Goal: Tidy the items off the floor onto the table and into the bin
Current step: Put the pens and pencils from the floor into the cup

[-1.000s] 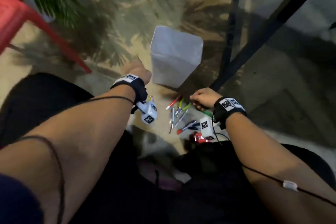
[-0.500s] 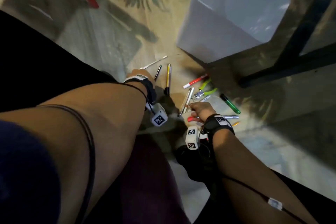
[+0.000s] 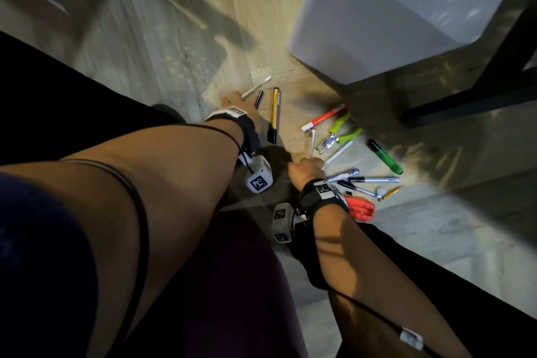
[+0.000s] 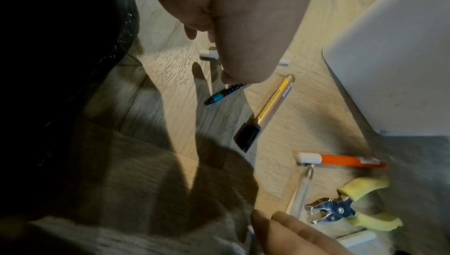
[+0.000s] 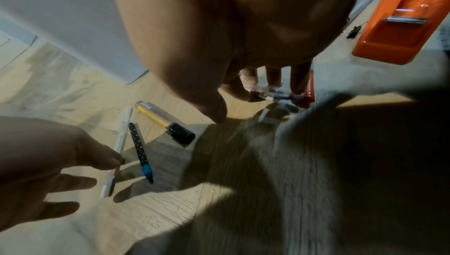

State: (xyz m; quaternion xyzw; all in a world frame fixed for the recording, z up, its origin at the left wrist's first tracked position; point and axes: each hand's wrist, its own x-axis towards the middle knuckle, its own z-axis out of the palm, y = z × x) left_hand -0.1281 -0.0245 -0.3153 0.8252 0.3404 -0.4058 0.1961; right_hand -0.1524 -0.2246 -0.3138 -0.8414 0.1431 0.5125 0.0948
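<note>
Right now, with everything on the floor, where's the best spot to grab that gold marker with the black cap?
Probably mid-barrel of the gold marker, from straight above, grip across its width. It lies flat, clear of the dotted pen beside it, so fingers fit on both sides. The left hand is nearest.

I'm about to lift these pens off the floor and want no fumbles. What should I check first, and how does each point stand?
1. Left hand on the white pen: ok, fingertips touch it.
2. White pen gripped: not ok, fingers not closed round it yet.
3. Right hand holding pens: ok, fingers curl round them.
4. Dotted pen and gold marker lie apart from the white pen: ok.
5. Bin upright nearby: ok.
6. Bin contents: cannot tell.
</note>
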